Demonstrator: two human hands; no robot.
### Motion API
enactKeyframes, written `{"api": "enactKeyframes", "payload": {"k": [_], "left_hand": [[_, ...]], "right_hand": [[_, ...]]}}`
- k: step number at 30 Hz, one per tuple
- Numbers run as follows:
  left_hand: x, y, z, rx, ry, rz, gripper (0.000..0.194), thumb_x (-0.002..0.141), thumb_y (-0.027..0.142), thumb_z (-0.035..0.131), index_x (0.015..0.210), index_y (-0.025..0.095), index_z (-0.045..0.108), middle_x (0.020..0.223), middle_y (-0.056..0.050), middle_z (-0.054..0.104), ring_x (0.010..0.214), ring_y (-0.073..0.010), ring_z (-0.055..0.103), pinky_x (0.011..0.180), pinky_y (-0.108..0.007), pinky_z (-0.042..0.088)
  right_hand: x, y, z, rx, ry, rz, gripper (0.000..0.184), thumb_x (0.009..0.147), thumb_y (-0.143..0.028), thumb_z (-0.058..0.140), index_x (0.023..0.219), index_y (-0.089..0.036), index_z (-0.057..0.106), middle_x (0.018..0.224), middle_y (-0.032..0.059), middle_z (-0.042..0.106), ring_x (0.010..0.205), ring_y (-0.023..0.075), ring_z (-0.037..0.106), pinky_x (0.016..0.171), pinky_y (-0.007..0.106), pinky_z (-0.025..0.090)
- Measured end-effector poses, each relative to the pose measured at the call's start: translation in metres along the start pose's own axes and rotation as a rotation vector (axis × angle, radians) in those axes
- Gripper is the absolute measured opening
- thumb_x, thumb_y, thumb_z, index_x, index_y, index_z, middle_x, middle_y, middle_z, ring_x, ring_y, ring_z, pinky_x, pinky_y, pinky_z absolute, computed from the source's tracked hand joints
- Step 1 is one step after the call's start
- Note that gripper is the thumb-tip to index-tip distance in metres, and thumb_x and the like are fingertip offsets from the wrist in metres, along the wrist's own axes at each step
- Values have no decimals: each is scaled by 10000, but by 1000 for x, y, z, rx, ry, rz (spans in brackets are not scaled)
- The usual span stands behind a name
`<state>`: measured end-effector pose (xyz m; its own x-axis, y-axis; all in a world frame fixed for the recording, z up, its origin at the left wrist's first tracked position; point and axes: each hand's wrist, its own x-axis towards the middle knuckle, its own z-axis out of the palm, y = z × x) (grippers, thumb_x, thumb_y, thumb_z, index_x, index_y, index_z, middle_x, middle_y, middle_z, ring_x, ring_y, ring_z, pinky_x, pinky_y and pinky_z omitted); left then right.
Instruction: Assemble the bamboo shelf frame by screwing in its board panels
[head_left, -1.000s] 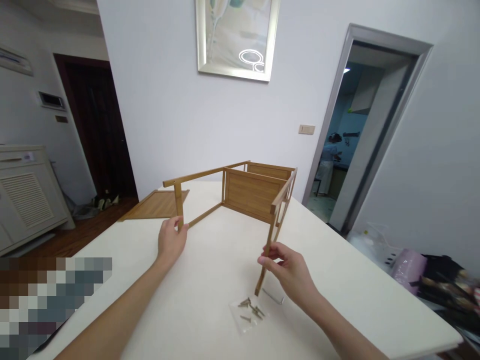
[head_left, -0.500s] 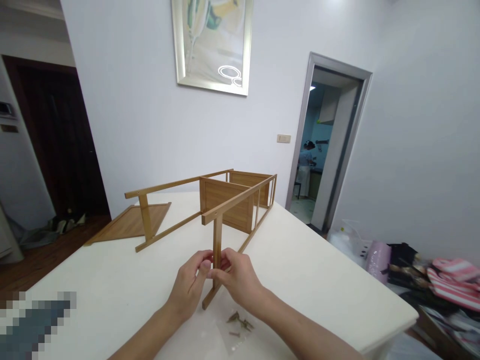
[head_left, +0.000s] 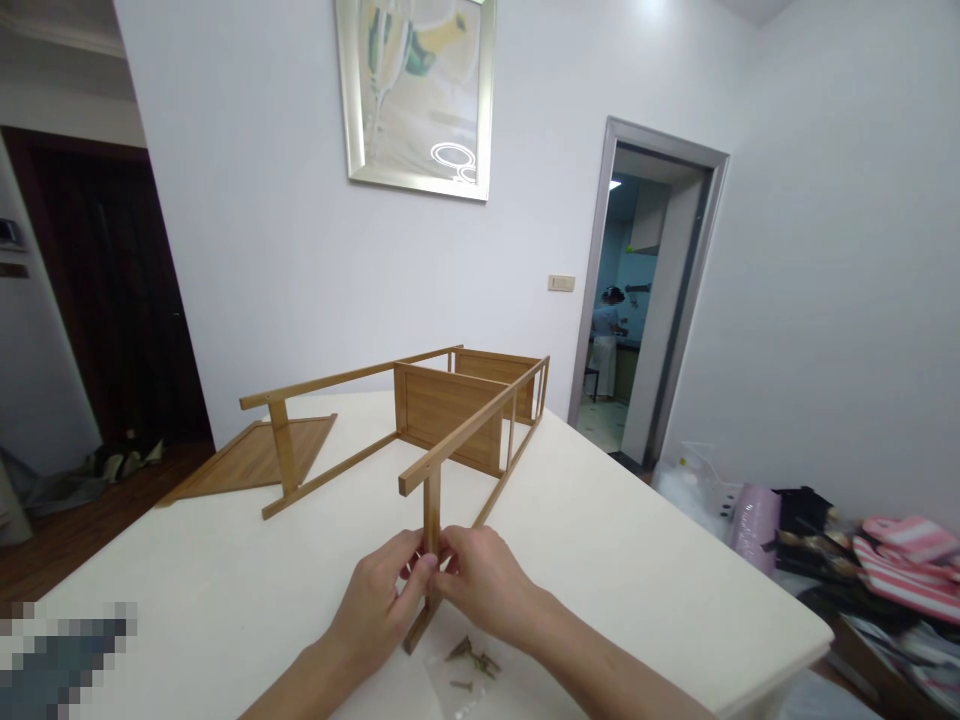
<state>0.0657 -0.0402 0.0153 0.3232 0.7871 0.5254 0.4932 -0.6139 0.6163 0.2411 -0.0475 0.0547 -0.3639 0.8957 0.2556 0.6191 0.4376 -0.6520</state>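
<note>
A bamboo shelf frame [head_left: 450, 410] lies on its side on the white table [head_left: 637, 570], with two side ladders and two panels between them. My left hand [head_left: 382, 600] and my right hand [head_left: 480, 580] both pinch the near upright post [head_left: 432, 510] of the right side ladder from either side, fingers closed around it. Just below my hands, a clear plastic bag of screws [head_left: 469, 665] lies on the table.
A loose bamboo panel [head_left: 251, 458] rests at the table's far left corner. Clutter, a pink cup and striped cloth sit low at the right [head_left: 862, 560]. A person stands in the room beyond the open doorway [head_left: 607, 330]. A framed picture [head_left: 416, 95] hangs on the wall.
My left hand left the far side ladder and came over to the near post, joining my right hand there. The view swung to the right and dipped slightly.
</note>
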Motion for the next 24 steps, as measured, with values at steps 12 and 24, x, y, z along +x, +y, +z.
{"api": "enactKeyframes", "payload": {"k": [12,24], "left_hand": [[-5,-7,12,116,-52,-48,304,972,387,414,1071,201,634,820,-34,703,668,-155,632,607,-252,481],[-1,0,7,129,-92,-11,281,987,336,357,958,196,599,762,-31,660,653,-163,612,632,-277,443]], "right_hand": [[77,122,-69,49,486,302,490,753,-232,675,1225,-132,591,1199,151,655,1023,253,650,846,350,503],[110,191,-37,-47,395,291,84,833,-190,562,910,-187,597,961,69,692,906,204,642,820,295,452]]}}
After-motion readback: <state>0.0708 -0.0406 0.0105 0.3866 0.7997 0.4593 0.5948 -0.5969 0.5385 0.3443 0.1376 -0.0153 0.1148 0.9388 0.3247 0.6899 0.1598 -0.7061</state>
